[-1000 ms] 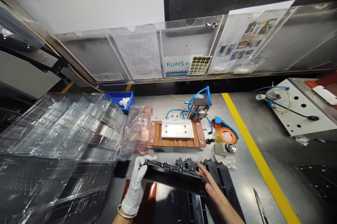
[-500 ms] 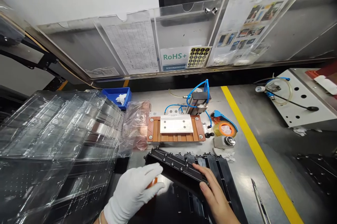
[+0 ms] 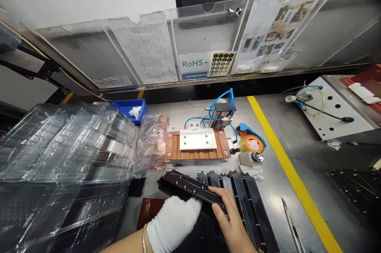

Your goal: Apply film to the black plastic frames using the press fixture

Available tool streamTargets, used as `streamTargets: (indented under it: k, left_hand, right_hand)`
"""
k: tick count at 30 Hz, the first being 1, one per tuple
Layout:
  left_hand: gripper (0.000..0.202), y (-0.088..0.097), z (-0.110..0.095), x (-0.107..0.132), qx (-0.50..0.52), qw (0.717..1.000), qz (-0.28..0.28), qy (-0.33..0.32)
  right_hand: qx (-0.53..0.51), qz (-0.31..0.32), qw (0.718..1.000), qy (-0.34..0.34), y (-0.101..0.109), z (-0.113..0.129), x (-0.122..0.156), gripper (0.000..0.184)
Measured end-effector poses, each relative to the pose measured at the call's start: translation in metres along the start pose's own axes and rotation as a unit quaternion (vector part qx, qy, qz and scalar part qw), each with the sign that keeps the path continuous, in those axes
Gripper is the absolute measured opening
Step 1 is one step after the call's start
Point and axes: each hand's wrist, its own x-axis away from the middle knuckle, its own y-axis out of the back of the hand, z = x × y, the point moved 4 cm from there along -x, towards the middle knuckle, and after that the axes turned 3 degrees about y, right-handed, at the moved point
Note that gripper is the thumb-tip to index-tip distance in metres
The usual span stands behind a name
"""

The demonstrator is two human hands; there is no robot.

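The black part [image 3: 181,183] is up over the near middle of the table [image 3: 274,189], its long axis slanting: the left end points away from the person and to the left, toward the near side of the brown fixture [image 3: 175,146], while the right end comes nearer and lower. Its studded face is turned upward, a plain dark side toward the person.

The bare right hand [image 3: 233,221] grips the right end — fingers over the studded face, thumb on the near side, with only the part's thickness between them. The gloved left hand [image 3: 175,221] is curled almost into a fist just beside the near side; its fingertips are blurred and tucked out of sight, so whether it touches the part or has hold of anything cannot be told.

By count: one part in hand, and at least four black bars [image 3: 247,205] lying side by side beyond and to the right, some partly covered. There is one fixture, with four corner bolts and one white plate [image 3: 198,139]; one blue tray [image 3: 143,109]; one tape roll [image 3: 244,144]; one bottle [image 3: 251,159]; and one slim metal tool [image 3: 292,225]. Clear plastic trays [image 3: 68,158] are stacked at left — too overlapped to count.
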Motion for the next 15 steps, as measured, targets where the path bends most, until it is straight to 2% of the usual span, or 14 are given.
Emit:
streamTargets:
  k: [3,6,9,13,15]
  left_hand:
    - [0.033,0.000,-0.021,-0.007,0.004,1.000,-0.010,-0.023]
    - [0.033,-0.002,-0.020,-0.009,0.018,1.000,-0.013,-0.010]
    - [0.033,-0.005,0.005,-0.002,0.064,0.998,-0.007,0.016]
    - [0.036,-0.020,0.049,0.014,0.048,0.991,0.074,0.097]
    - [0.041,-0.023,0.062,0.019,0.020,0.987,0.093,0.127]
  right_hand:
    - [-0.007,0.006,1.000,0.007,-0.008,0.001,-0.003,0.040]
    - [-0.014,0.034,0.999,-0.004,-0.010,0.001,-0.004,0.040]
    - [-0.025,0.021,0.999,-0.016,-0.002,0.002,0.000,0.042]
    - [-0.027,0.004,0.999,-0.043,0.009,0.004,0.007,0.045]
    - [-0.021,0.008,0.999,-0.049,0.012,0.003,0.009,0.045]
